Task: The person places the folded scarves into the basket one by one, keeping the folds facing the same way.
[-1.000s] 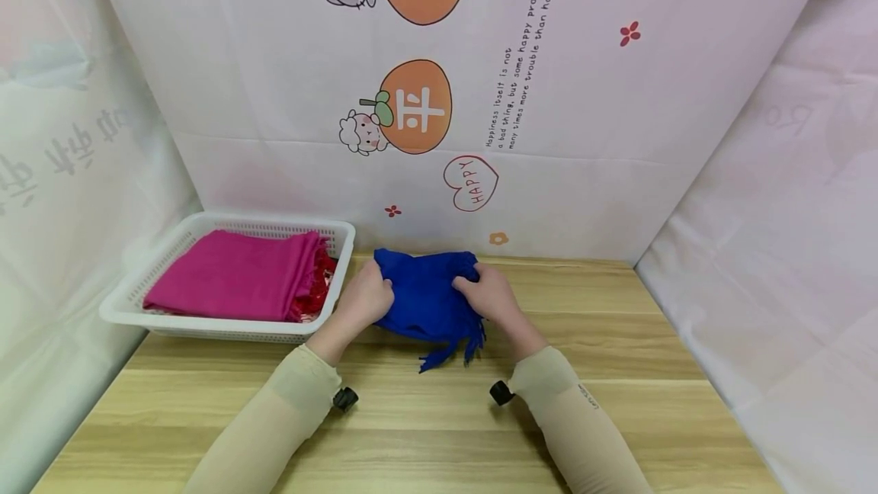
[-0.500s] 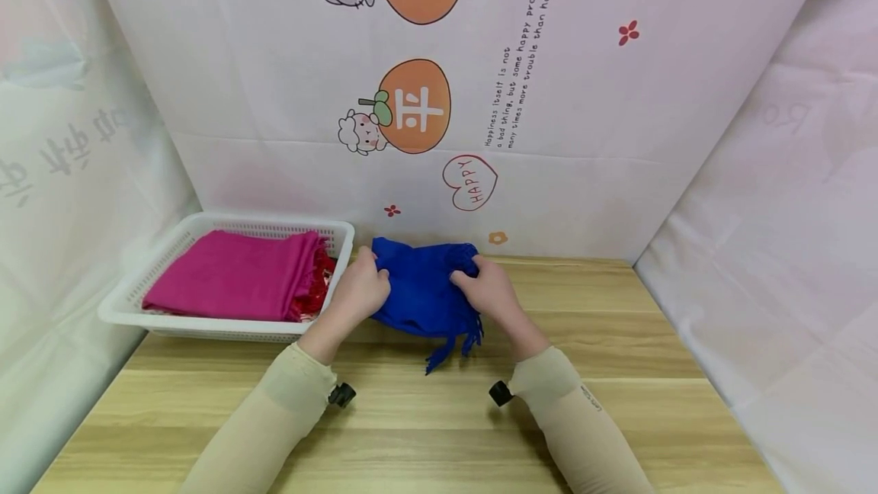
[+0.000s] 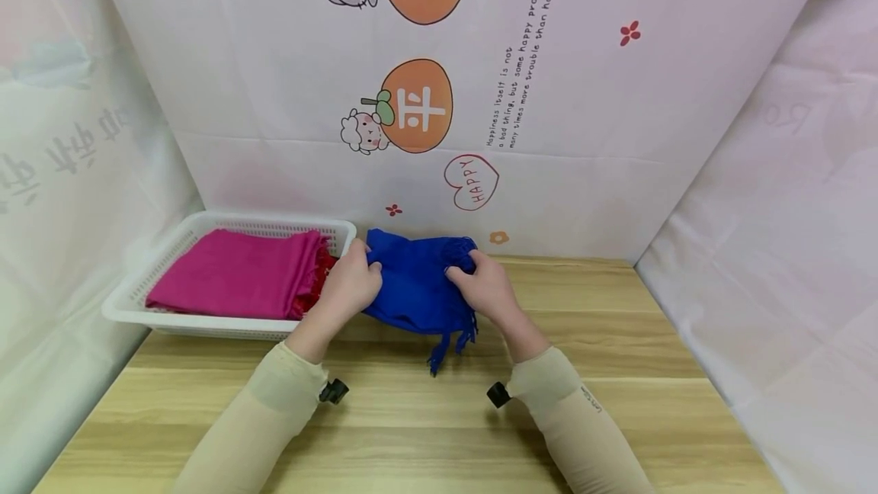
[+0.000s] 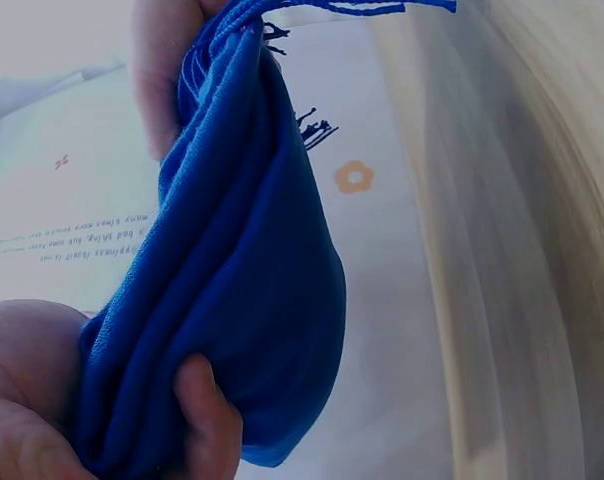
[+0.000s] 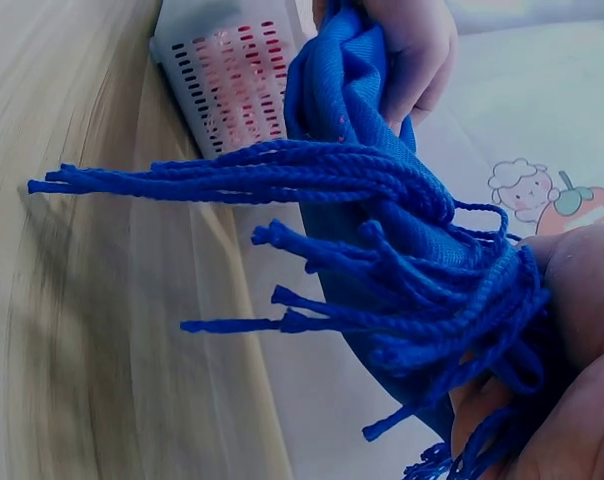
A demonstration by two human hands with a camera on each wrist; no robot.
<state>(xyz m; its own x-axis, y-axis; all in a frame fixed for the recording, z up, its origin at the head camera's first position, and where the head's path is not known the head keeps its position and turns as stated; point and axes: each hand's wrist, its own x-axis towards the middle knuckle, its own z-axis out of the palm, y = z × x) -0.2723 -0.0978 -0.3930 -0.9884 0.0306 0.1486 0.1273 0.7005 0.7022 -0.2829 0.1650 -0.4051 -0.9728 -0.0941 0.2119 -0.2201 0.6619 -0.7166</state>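
Note:
A folded blue scarf (image 3: 414, 288) with twisted fringe hangs between both hands, raised off the table near the back wall. My left hand (image 3: 351, 280) grips its left edge, thumb in front, right beside the basket's rim. At the opposite edge my right hand (image 3: 485, 288) pinches the fringed end. In the left wrist view the folded layers of the scarf (image 4: 222, 270) sag between the two hands. The right wrist view shows the fringe (image 5: 312, 180) dangling over the table, with the fingers partly hidden behind the strands.
A white plastic basket (image 3: 226, 324) stands at the back left against the walls. In it lies a folded magenta scarf (image 3: 233, 273) on top of something shiny red (image 3: 318, 280). A printed white sheet (image 3: 569, 197) covers the back wall, behind the wooden table (image 3: 425, 433).
Both hands have lifted the blue scarf slightly and shifted it left towards the basket. The left hand moved further left and up; the right hand moved only a little.

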